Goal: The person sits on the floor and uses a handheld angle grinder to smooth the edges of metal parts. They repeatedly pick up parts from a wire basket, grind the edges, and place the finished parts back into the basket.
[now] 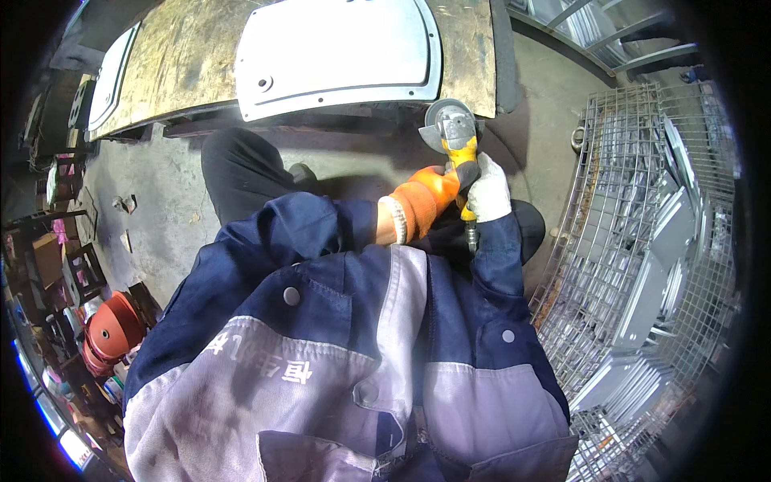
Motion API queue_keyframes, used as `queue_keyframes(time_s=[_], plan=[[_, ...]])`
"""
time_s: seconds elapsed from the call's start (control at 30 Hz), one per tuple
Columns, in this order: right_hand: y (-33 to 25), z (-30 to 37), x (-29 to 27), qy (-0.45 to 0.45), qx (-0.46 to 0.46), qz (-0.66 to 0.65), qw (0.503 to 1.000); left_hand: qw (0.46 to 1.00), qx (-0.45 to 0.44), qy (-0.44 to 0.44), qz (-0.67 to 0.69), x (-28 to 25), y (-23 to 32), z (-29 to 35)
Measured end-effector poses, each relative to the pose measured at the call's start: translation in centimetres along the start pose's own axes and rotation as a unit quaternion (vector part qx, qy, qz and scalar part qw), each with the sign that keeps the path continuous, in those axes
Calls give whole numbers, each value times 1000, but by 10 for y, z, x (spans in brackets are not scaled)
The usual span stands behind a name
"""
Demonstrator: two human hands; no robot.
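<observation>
In front of my body I hold a yellow angle grinder (460,149), its grey disc end pointing away from me near the edge of the workbench. My left hand (426,197), in an orange glove, is closed around the grinder's body. From the right, my right hand (488,191), in a white glove, grips the same tool. A metal fitting (471,234) shows at the grinder's near end. Just past the disc, a pale metal panel (337,52) with rounded corners and small holes along its rim lies on the wooden workbench (189,60).
A second pale panel (112,80) lies at the bench's left end. On my right stands a wire mesh cage (590,209) holding flat metal parts (658,265). A reddish-orange container (115,327) sits among clutter at the left. Metal racking (590,28) stands at the far right.
</observation>
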State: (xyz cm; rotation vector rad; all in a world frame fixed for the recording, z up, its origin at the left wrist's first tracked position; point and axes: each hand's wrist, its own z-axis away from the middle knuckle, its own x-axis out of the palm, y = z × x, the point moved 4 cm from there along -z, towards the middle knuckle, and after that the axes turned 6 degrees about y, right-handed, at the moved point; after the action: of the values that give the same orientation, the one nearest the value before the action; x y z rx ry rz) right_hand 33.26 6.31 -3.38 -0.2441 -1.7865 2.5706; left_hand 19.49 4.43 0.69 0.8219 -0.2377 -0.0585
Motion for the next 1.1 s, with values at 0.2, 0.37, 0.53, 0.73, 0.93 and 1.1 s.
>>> queue_keyframes(time_s=[0.2, 0.37, 0.53, 0.73, 0.93, 1.1], plan=[[3, -4, -3, 11, -87, 114, 990, 999, 13, -9, 29, -3, -8, 3], [1, -7, 8, -6, -65, 106, 992, 987, 155, -21, -21, -12, -11, -6], [-14, -3, 20, -33, -100, 159, 982, 993, 15, -13, 113, -18, -25, -10], [-13, 4, 35, 10, -123, 136, 983, 988, 123, 7, -91, -32, -11, 4], [-25, 8, 45, -8, -209, 296, 932, 983, 182, 25, -14, -40, -14, 8], [-41, 14, 70, -31, -200, 298, 933, 969, 246, 10, 32, -57, -20, 17]])
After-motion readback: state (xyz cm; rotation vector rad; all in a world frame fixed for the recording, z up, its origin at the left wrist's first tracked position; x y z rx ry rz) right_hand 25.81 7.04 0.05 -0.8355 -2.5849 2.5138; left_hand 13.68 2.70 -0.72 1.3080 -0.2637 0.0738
